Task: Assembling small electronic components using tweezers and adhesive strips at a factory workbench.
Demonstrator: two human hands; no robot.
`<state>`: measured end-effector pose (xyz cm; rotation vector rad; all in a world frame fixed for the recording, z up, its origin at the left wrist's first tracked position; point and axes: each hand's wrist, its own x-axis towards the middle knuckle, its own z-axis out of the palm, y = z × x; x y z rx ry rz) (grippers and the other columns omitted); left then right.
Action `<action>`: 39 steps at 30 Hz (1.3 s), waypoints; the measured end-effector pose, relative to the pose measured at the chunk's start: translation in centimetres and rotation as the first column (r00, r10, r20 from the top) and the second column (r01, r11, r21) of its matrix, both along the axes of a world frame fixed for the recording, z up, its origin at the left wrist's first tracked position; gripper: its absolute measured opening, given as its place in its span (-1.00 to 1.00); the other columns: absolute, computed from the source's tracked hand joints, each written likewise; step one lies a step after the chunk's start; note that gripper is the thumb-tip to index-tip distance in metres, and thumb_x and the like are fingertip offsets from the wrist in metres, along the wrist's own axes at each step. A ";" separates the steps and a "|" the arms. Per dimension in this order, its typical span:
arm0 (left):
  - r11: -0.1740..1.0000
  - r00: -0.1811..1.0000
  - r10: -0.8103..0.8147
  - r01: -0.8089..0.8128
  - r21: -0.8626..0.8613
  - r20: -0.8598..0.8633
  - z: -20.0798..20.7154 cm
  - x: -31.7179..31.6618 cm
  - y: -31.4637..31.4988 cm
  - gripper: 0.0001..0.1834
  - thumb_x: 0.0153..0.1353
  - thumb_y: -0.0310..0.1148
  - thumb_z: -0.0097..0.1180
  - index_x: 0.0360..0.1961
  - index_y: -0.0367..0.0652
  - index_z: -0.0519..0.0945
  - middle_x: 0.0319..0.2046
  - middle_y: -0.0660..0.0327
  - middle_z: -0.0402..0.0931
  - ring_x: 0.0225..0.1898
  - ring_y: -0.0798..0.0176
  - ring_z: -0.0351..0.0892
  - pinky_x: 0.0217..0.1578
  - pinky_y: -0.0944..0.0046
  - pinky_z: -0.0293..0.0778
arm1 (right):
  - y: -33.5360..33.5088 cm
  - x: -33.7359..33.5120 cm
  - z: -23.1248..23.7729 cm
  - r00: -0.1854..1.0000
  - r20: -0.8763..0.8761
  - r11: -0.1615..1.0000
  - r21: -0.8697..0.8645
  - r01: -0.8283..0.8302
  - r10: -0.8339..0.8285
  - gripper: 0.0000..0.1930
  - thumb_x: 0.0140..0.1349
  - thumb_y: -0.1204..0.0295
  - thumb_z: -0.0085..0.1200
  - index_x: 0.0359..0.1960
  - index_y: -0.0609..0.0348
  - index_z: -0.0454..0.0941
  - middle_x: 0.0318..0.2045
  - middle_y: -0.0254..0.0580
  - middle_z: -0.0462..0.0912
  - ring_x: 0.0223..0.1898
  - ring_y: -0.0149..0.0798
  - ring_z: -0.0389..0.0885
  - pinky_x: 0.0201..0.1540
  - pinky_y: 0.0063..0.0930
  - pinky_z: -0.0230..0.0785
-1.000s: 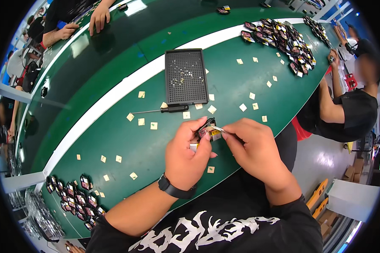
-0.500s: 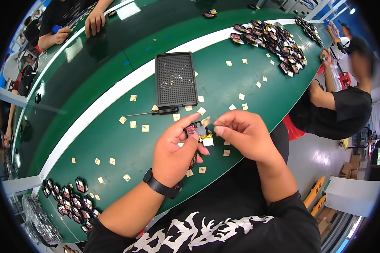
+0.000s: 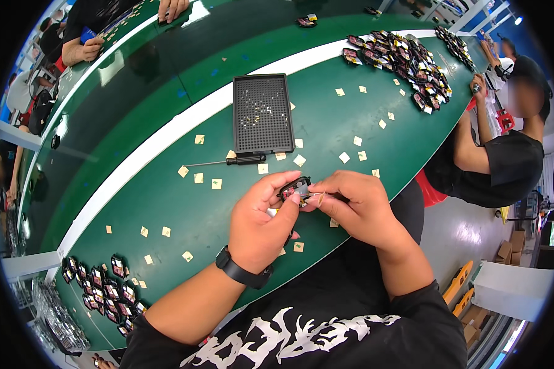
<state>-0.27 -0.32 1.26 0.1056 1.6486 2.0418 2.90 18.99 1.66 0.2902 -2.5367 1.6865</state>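
Between the fingers and thumb of my left hand (image 3: 261,212) is a small black electronic device (image 3: 295,186), its open face showing a red circuit board. My right hand (image 3: 357,203) is pinched at the device's right edge. Between those fingertips shows a small tan paper square (image 3: 321,198), partly covered by the fingers. Similar tan squares, such as one loose square (image 3: 298,246), lie scattered on the green table. Beyond my hands sits a black perforated tray (image 3: 261,142) with small bright metal parts in it. A screwdriver (image 3: 246,159) lies at its near edge.
A large heap of black devices (image 3: 406,67) lies at the far right, and a smaller group (image 3: 108,292) at the near left. Clear plastic parts (image 3: 55,320) are stacked beside that group. A co-worker (image 3: 505,147) sits on the right; another person's hands (image 3: 172,9) are across the table.
My right hand has brought the tan square down and in against the device. The device is tilted differently in my left hand. Across the table, another person's hand has moved right.
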 end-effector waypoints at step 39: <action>1.000 1.000 -0.022 0.022 0.007 -0.009 -0.8 0.0 -0.2 -0.79 0.41 -0.54 0.04 0.02 -0.30 0.38 -0.16 0.13 0.63 -0.34 0.52 0.56 -0.51 0.47 0.54 | -2.0 -0.2 0.3 0.858 0.509 0.852 -0.419 0.315 -0.067 -0.83 0.28 0.47 0.31 -0.26 0.37 0.65 -0.43 -0.35 0.66 -0.37 -0.59 0.55 -0.29 -0.67 0.41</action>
